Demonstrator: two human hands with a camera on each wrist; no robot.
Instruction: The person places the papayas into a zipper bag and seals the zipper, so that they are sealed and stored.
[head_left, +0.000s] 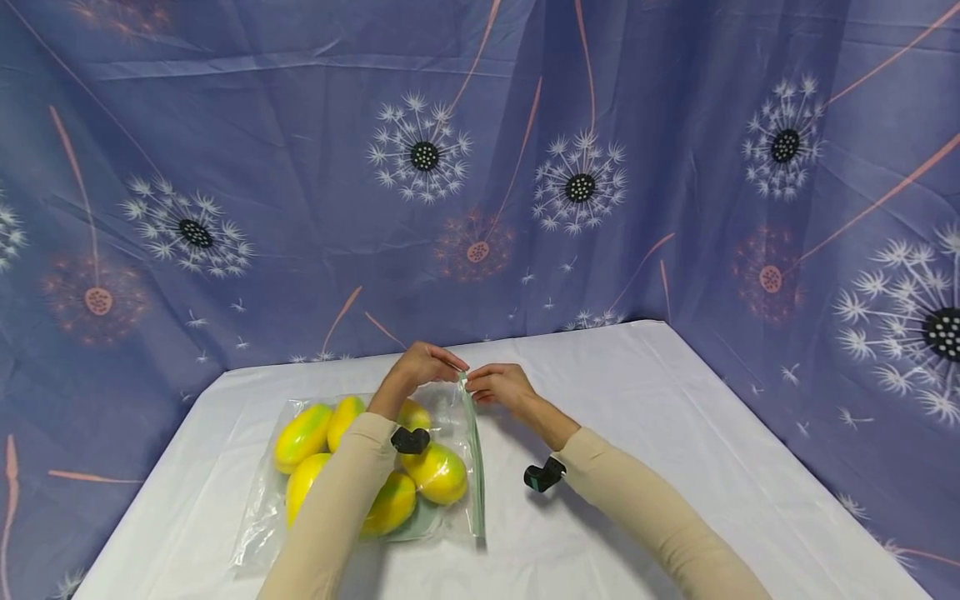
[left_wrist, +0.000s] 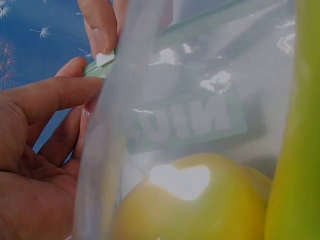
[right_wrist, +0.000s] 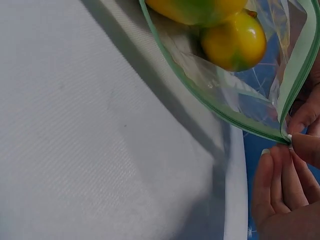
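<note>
A clear zip-top bag [head_left: 262, 508] lies on the table with several yellow-green mangoes [head_left: 438, 473] inside. Its green zip strip [head_left: 477, 467] runs along the right-hand side. At the strip's far corner, my left hand [head_left: 429, 363] pinches the bag's edge. Facing it, my right hand [head_left: 501, 385] pinches the end of the strip between thumb and fingers. In the right wrist view the two green lips [right_wrist: 200, 102] stand apart along the mouth and meet at the pinched corner. Through the plastic, the left wrist view shows a mango [left_wrist: 190, 210] close by.
A white cloth [head_left: 630, 392] covers the table. Blue curtains [head_left: 315, 167] with dandelion prints hang behind and at the sides. Black wrist cameras [head_left: 544, 475] sit at both cuffs. My left forearm [head_left: 337, 500] crosses over the bag and hides part of the mangoes.
</note>
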